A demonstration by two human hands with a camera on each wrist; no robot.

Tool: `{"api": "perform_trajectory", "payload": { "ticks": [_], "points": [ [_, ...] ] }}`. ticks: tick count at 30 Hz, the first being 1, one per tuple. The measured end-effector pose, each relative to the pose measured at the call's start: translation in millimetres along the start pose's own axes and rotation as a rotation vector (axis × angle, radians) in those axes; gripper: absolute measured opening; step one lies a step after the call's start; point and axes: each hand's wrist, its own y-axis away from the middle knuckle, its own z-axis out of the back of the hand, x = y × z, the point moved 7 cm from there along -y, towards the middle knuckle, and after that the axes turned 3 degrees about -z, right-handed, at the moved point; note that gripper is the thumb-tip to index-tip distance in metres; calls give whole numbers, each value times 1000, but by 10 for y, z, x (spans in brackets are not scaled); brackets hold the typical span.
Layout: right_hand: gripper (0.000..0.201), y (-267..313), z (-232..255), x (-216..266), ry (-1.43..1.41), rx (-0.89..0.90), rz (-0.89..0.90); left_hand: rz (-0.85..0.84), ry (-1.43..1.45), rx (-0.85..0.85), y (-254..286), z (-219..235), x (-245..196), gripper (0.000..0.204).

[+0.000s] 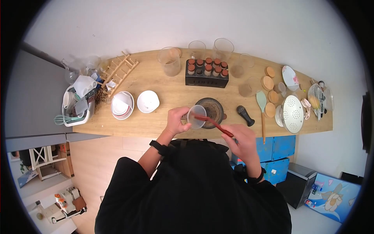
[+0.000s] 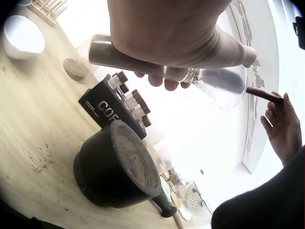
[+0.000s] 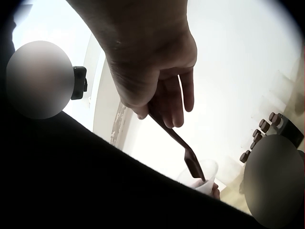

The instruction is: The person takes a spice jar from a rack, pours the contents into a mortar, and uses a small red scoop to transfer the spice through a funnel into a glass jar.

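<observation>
- Wooden worktop (image 1: 173, 90) bears the mortar (image 2: 107, 167).
- Your left hand (image 1: 177, 121) grips the vial (image 2: 124, 57), funnel (image 2: 223, 96) at its mouth.
- Your right hand (image 1: 243, 142) holds the spoon (image 1: 221, 129) in the funnel.

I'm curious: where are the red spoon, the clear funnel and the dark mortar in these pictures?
Red spoon (image 3: 176, 137): right wrist view, on its handle.
Clear funnel (image 1: 197, 124): head view, on its inner wall.
Dark mortar (image 2: 107, 169): left wrist view, on its outer wall.

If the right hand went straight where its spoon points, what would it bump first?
Probably the clear funnel at the left hand: the right hand's red spoon points into its mouth, though how deep the tip sits is hard to tell.
</observation>
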Motion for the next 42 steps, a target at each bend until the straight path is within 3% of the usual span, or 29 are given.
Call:
{"api": "perform_trajectory", "payload": {
  "ticks": [6,8,12,19,21,24,26,31,33,37,39,42],
  "points": [
    [26,18,-16,-4,7,-6,3,-19,23,-32,2,-3,-81,56],
    [26,18,-9,-15,8,5,-2,103,57,-8,51,-46,53,62],
    [24,24,5,0,0,-6,-10,124,227,-81,70,-75,97,68],
    [21,73,-33,-101,-7,19,-61,202,287,8,180,-185,322,70],
    [18,151,88,-314,-121,-197,-258,226,246,7,248,-197,443,68],
    [14,187,14,-698,-45,-187,-396,344,310,-49,336,-129,592,63],
    [13,242,-187,-901,44,-141,-389,457,440,-42,422,-124,662,70],
    [17,346,-705,-1322,216,-68,-402,470,482,-21,514,-115,688,61],
    [21,340,-756,-1484,88,-86,-568,466,490,-24,522,-122,688,60],
    [24,222,-636,-1516,142,-178,-538,464,479,-38,542,-92,705,59],
    [27,243,-774,-1687,143,-31,-611,457,480,-36,547,-98,725,59],
    [29,259,-809,-1773,4,-109,-713,457,478,-33,542,-78,705,59]
  ]
}}
